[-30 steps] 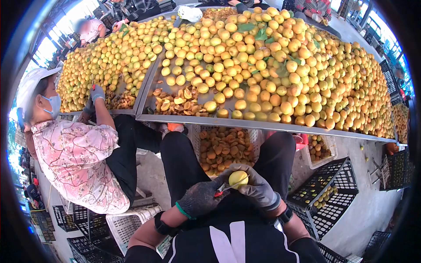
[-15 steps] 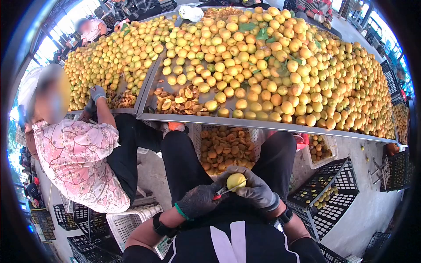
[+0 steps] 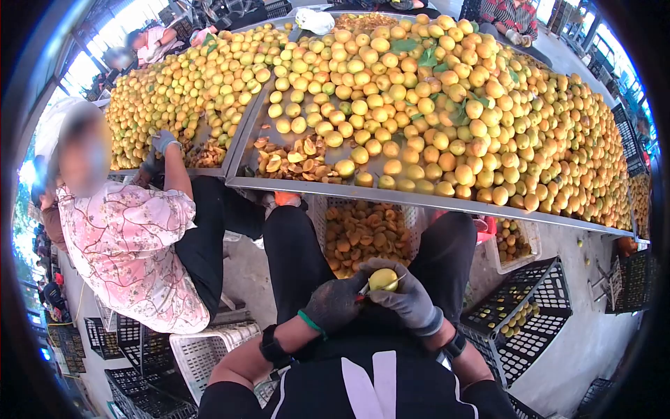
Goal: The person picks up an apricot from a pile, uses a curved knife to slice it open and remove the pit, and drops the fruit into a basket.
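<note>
My left hand (image 3: 335,306), in a dark glove with a green cuff, is closed around a small knife (image 3: 361,297) whose red handle partly shows. Most of the knife is hidden by the glove and the fruit. A yellow-green apricot (image 3: 383,280) is gripped in my right hand (image 3: 413,302), which wears a grey glove. Both hands meet over my lap, the knife right at the fruit's left side. Below the table edge, between my knees, a white crate (image 3: 319,213) holds apricot halves (image 3: 366,237).
A metal-edged table (image 3: 419,199) heaped with whole apricots (image 3: 481,133) spans the front. Cut pieces (image 3: 296,159) lie at its near left corner. A person in a pink floral shirt (image 3: 129,251) sits close on my left. Black crates (image 3: 537,307) stand at right, a white crate (image 3: 206,356) at lower left.
The view has shifted slightly. The apricot has turned a little in my right hand, and less of the knife blade shows. The neighbour's head has turned.
</note>
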The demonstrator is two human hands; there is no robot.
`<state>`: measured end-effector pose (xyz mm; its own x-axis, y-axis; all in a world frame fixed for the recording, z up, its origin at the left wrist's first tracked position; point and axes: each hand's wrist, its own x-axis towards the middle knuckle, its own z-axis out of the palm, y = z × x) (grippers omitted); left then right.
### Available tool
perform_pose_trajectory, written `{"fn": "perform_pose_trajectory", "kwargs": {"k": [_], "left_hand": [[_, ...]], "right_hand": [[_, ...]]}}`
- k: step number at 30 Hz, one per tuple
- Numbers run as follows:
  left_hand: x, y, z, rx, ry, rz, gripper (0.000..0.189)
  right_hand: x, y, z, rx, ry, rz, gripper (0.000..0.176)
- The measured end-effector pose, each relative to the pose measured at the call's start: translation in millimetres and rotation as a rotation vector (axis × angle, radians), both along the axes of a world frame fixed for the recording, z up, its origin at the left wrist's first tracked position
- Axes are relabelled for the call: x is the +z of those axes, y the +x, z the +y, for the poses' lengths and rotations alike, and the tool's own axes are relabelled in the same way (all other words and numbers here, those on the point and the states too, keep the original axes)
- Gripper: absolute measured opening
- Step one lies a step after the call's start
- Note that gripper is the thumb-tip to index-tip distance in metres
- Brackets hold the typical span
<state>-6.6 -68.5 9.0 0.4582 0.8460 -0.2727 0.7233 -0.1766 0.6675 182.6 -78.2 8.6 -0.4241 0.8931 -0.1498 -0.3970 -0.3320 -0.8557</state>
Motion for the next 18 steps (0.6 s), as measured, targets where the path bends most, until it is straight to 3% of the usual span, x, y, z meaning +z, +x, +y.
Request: {"fn": "perform_pose_trajectory", "kwargs": {"k": [3, 5, 6, 7, 8, 9, 12, 14, 15, 16, 17, 18], "left_hand": [[0, 2, 6, -0.01, -0.083, -0.085, 0.04], [26, -3, 9, 0.039, -0.077, -0.526, 0.028], [32, -12, 11, 0.027, -0.08, -0.531, 0.028], [37, -22, 16, 0.147, -0.29, -0.594, 0.024], [40, -25, 17, 0.27, -0.504, -0.65, 0.02], [45, -22, 18, 0.261, -0.504, -0.656, 0.02], [40, -19, 15, 0.099, -0.118, -0.396, 0.018], [42, -16, 14, 0.108, -0.24, -0.384, 0.021], [43, -15, 13, 0.124, -0.364, -0.37, 0.023], [41, -13, 11, 0.126, -0.365, -0.37, 0.023], [38, -11, 10, 0.09, -0.289, -0.386, 0.026], [36, -10, 9, 0.055, -0.212, -0.4, 0.029]], "right_hand": [[-5, 6, 7, -0.021, 0.001, -0.028, 0.047], [-22, 12, 10, -0.079, 0.029, -0.04, 0.042], [-46, 18, 13, -0.221, -0.053, 0.063, 0.039], [-46, 22, 18, -0.362, -0.13, 0.165, 0.036], [-42, 29, 17, -0.353, -0.213, 0.249, 0.032], [-37, 32, 15, -0.359, -0.208, 0.243, 0.032], [-13, 25, 13, -0.311, -0.222, 0.482, 0.037], [-9, 25, 14, -0.171, -0.258, 0.563, 0.048], [-12, 24, 13, -0.174, -0.259, 0.563, 0.048], [-14, 20, 12, -0.199, -0.097, 0.409, 0.051], [-13, 17, 13, -0.217, 0.064, 0.254, 0.054], [-8, 16, 11, -0.211, 0.062, 0.256, 0.054]]}}
